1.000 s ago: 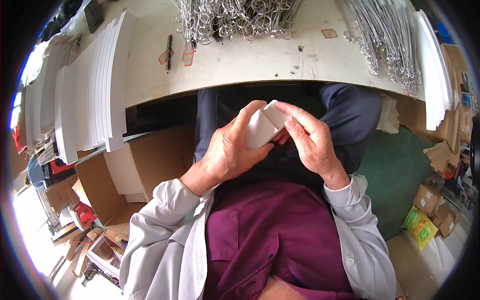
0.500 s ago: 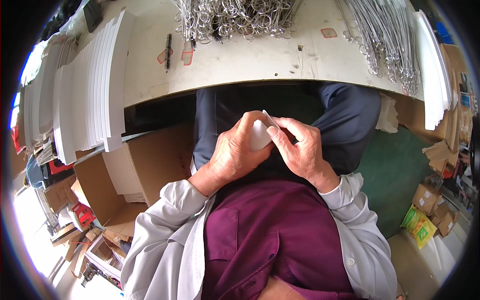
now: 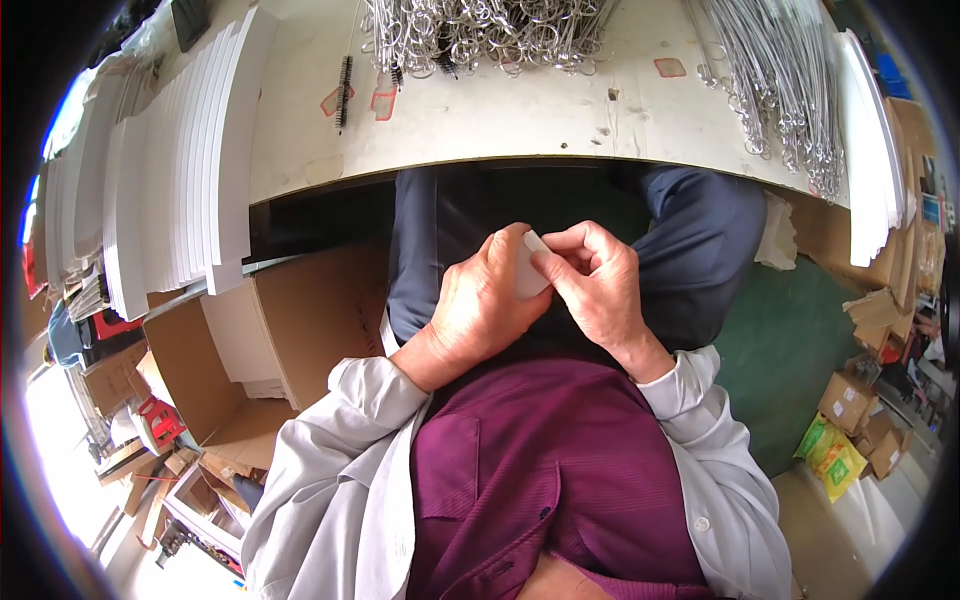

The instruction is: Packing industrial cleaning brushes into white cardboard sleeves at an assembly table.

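Above my lap, in front of the table edge, both hands work on a small white card piece (image 3: 529,276), perhaps the end of a slim paper box; most of it is hidden by my fingers. My left hand (image 3: 485,305) is wrapped round its left side. From the other side, my right hand (image 3: 602,290) pinches the upper edge, thumb pressed on a narrow white flap (image 3: 535,243) and index finger bent behind.
On the white table (image 3: 480,120) lie a heap of looped metal wire rods (image 3: 490,35), more rods (image 3: 780,90) at right and a black-bristled brush (image 3: 345,95). White card strips (image 3: 190,170) stack at left, others (image 3: 875,150) at right. An open cardboard box (image 3: 225,375) stands lower left.
The right thumb and fingers have shifted slightly on the card's upper edge, and the flap that stood up there now sits lower under the thumb. The left hand keeps its hold.
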Tool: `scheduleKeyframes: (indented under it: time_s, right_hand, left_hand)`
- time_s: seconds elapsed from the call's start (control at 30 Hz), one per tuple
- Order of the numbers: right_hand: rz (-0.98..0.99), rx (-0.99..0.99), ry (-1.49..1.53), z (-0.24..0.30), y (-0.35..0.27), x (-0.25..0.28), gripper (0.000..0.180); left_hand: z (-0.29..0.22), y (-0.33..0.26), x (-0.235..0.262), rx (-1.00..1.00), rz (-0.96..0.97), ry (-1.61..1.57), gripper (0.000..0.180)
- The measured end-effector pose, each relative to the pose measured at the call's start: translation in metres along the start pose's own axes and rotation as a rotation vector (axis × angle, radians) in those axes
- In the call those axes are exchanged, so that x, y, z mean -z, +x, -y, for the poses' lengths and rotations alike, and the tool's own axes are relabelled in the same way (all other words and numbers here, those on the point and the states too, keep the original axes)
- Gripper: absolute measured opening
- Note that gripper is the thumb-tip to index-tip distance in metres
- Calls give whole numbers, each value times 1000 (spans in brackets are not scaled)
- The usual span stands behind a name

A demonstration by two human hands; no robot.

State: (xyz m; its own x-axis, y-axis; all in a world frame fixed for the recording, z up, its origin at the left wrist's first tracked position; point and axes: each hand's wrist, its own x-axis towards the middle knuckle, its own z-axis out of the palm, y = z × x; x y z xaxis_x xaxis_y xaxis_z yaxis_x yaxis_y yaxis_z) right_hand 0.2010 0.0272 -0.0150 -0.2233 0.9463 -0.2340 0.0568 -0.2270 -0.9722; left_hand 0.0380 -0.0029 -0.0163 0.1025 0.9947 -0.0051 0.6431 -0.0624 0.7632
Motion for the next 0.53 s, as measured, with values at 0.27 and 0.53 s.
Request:
scheduleKeyframes:
  time_s: [0.27, 0.53]
  right_hand:
    - [-7, -240, 156, 1, 6, 10, 14]
    - [-105, 80, -119, -12, -3, -1, 11]
  left_hand:
    - [1, -4, -1, 20, 6, 21, 60]
    - [1, -4, -4, 23, 18, 19, 60]
